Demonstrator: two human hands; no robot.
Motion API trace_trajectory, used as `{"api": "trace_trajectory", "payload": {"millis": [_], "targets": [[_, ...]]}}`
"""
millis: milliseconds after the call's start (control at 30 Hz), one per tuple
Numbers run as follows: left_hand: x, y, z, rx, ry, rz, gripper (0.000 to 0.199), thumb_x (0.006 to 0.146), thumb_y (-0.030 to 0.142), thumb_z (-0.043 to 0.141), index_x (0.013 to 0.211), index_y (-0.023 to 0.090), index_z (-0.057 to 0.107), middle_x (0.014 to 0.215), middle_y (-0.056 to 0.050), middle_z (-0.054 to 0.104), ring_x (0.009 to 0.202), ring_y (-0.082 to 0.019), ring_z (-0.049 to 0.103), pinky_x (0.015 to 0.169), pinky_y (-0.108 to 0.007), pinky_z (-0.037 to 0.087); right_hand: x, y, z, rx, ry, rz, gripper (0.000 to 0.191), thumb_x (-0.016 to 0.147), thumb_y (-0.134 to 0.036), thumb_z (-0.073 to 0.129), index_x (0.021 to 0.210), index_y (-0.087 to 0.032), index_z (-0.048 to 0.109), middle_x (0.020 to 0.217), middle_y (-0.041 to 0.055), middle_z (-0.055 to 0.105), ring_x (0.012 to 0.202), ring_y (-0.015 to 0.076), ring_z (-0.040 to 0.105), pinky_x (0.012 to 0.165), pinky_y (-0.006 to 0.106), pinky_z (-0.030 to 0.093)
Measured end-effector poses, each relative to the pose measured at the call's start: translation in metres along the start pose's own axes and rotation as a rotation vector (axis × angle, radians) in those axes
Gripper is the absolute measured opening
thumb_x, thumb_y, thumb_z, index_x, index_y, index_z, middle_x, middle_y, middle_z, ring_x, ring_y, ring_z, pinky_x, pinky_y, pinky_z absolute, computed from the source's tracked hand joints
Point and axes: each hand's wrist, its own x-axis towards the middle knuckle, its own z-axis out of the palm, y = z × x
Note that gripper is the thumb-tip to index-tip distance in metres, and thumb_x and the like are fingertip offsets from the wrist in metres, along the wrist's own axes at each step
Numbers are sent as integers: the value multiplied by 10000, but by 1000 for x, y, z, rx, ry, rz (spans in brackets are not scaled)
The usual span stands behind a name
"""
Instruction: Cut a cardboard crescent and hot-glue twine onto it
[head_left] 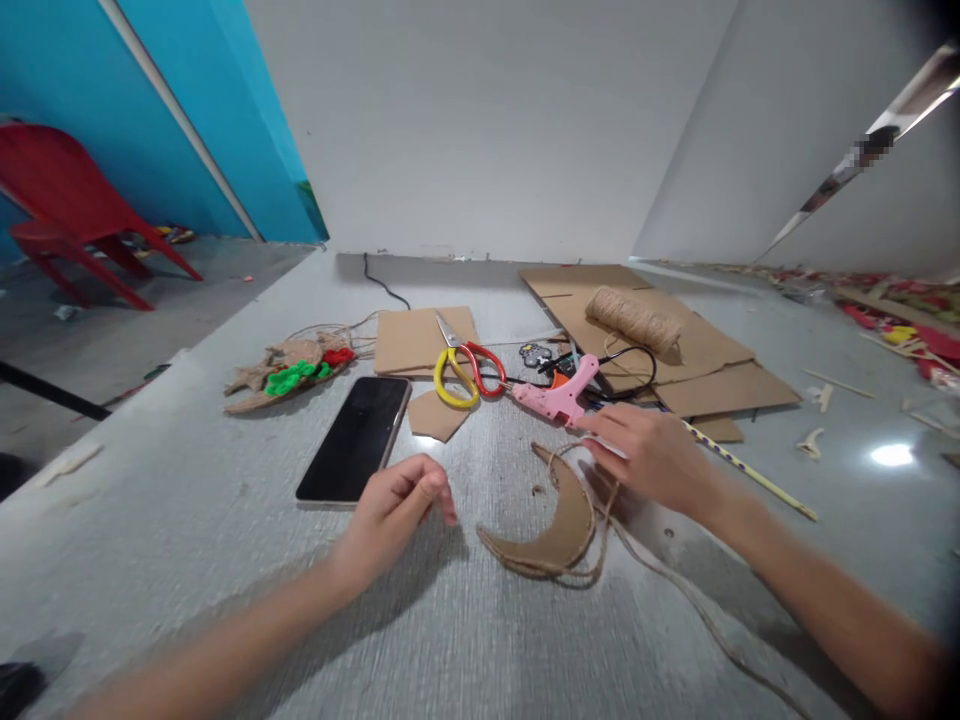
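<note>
A cardboard crescent (564, 530) lies flat on the grey table, with twine (600, 550) along its outer edge and a loose length trailing toward the lower right. My right hand (652, 455) is just above it, fingers stretched toward the handle of a pink glue gun (559, 397). The fingertips are at the handle's end; whether they touch it is unclear. My left hand (401, 510) hovers left of the crescent, fingers loosely curled with nothing visible in them. Beside it lies a black-screened phone (354, 440). Scissors (469, 370) with yellow and red handles rest behind.
A twine roll (634, 318) lies on cardboard sheets (705, 345) at the back right. At left is a twine-covered piece (262, 380) with green and red decorations. A patterned stick (750, 470) and scraps (810, 443) lie right. A red chair (67, 190) stands beyond.
</note>
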Motion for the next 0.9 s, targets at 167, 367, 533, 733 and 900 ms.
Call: {"api": "trace_trajectory", "payload": {"millis": [167,367,533,733,900], "targets": [[-3,-3,-1,108,-47,124,445,988,400,345,628,201,513,613,-22,573,586,-146,545,583,-287,435,-13,-16,-13,224,-415,-93,249,856,-403,669,734,-188,637,719,-5,657,665,146,598,578,266,355],[-11,5,8,580,-309,496,430,794,292,685,1173,224,493,1137,-99,635,1049,-267,589,873,-427,454,-25,-51,-13,190,-568,-128,127,768,-240,756,810,-187,648,796,8,683,749,174,631,582,279,355],[-15,3,15,693,-276,550,400,765,298,745,1097,226,532,1145,-95,638,1110,-309,548,917,-491,423,-18,-48,-21,249,-484,-186,56,850,-160,608,828,-191,649,820,19,676,789,171,603,684,305,407],[-5,-6,11,130,-146,88,281,803,263,657,1053,238,533,1030,-73,600,961,-212,585,869,-429,486,7,-33,-35,342,-373,-172,141,922,-152,540,961,-212,661,854,-2,708,788,152,621,769,313,416],[4,-10,9,-162,-108,-57,329,751,249,695,1039,239,535,1010,-44,580,967,-179,586,900,-404,479,56,-25,-23,213,-344,-227,172,887,-96,545,906,-182,694,854,17,719,773,158,634,710,286,441]]}}
